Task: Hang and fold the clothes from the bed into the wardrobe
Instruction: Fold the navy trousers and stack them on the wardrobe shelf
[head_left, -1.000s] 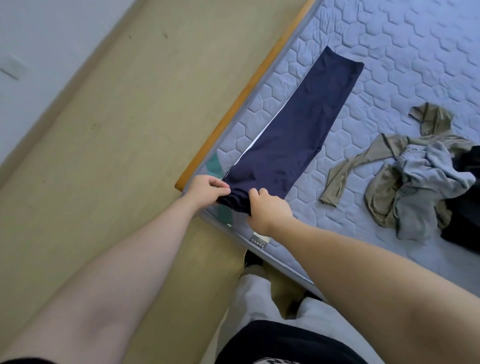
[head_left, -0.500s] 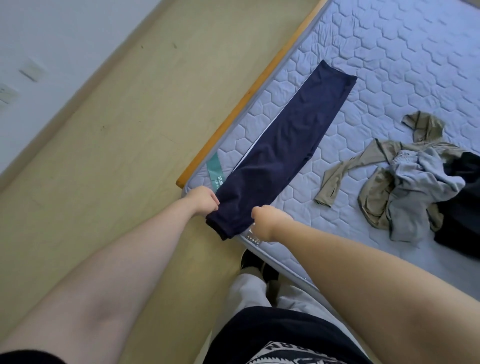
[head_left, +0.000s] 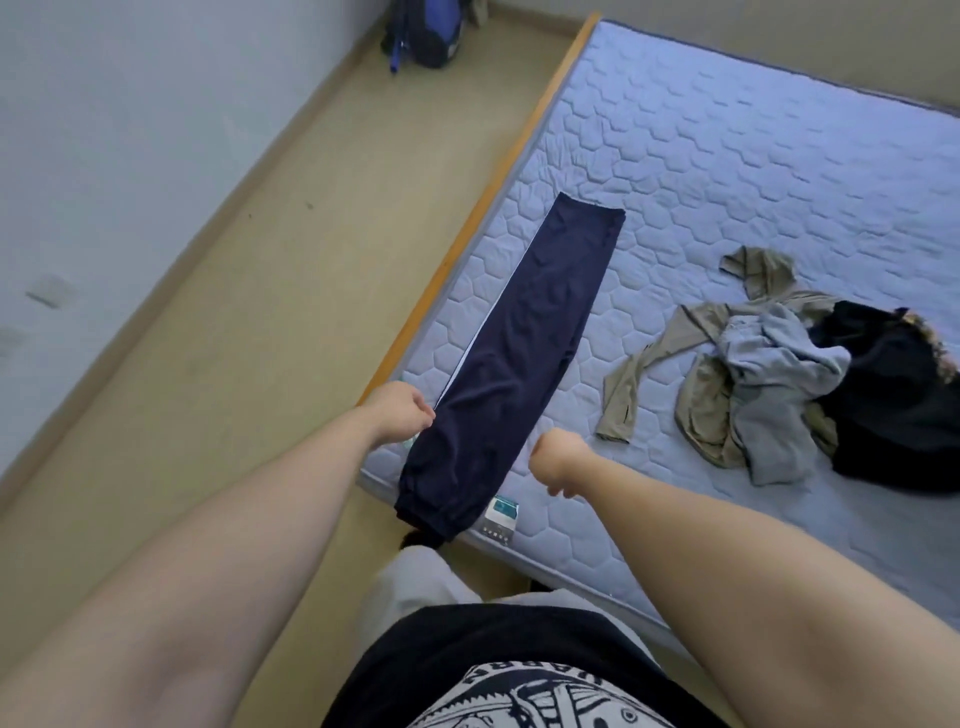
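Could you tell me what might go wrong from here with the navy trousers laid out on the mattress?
1. The cuff end of the navy trousers hangs over the edge of the mattress. The right hand looks clear of the cloth, so the trousers might slide toward the floor.
2. Only the left hand is at the fabric's edge. A one-sided pull could skew the straight strip before the next fold.

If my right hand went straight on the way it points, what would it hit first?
Probably the navy trousers laid along the mattress, just beyond your right hand, though its height above them is unclear.
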